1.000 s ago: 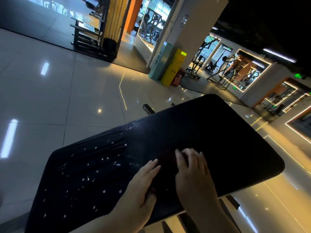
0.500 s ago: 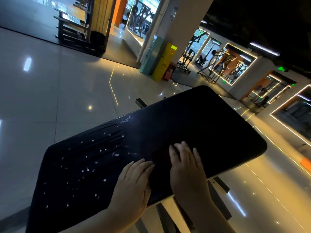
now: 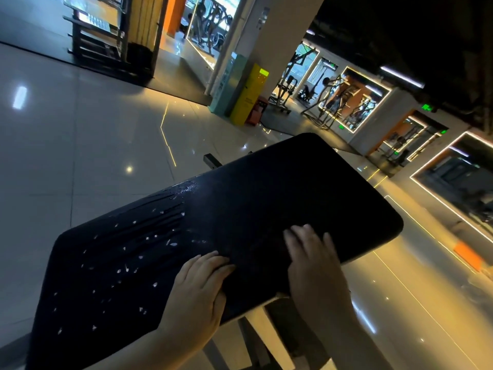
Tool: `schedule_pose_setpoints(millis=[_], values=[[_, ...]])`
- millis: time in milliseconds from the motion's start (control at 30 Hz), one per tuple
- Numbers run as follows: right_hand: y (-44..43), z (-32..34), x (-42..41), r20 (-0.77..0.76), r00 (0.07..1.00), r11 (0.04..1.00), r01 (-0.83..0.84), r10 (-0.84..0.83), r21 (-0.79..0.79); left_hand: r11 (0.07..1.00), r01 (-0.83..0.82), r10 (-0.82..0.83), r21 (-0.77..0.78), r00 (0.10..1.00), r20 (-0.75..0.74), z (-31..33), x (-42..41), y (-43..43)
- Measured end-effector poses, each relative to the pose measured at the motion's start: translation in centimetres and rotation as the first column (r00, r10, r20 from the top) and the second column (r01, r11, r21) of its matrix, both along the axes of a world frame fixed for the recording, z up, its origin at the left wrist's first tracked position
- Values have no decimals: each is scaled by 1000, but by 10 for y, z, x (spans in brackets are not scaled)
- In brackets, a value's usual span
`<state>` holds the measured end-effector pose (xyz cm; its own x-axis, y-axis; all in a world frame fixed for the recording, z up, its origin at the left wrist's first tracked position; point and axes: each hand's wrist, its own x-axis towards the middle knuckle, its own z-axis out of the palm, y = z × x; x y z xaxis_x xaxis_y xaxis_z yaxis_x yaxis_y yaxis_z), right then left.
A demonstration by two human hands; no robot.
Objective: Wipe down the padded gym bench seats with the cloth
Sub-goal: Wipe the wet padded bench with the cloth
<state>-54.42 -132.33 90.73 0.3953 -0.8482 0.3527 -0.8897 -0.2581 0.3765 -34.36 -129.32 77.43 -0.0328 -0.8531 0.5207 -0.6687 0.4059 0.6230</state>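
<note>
Black padded bench, flecked white at lower left.
Left hand and right hand press flat on it, fingers released.

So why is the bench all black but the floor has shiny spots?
Head view: the room is dim, so the black bench swallows detail; the glossy floor mirrors lights as bright spots; white specks glint on the bench; the whole picture is tilted.
</note>
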Motion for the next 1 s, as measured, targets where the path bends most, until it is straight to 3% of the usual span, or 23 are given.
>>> schedule_pose_setpoints(millis=[133,300,433,567,667,700,900,1000], values=[[-21,-3,27,126,986,994,111,-110,-6,1000,3,-3,13,1000,-21,1,1,2],[-6,-35,58,55,984,968,-176,169,177,999,-15,13,-38,999,-43,2,0,0],[-3,-14,21,73,977,960,-210,200,184,996,-25,23,-84,1000,-21,3,-2,-4],[-20,26,-18,50,993,994,-105,103,26,995,-97,95,-27,994,-51,12,-12,-3],[-38,42,-8,-21,997,984,79,-76,158,990,-143,140,-11,979,-146,34,-31,-6],[-40,41,4,-1,997,979,73,-74,191,989,-147,142,-18,976,-163,40,-39,-9],[-22,2,25,68,979,928,-206,195,311,980,-199,194,7,948,-253,52,-56,-20],[-19,9,-7,73,961,909,-276,267,313,977,-214,208,-7,957,-201,45,-57,-15]])
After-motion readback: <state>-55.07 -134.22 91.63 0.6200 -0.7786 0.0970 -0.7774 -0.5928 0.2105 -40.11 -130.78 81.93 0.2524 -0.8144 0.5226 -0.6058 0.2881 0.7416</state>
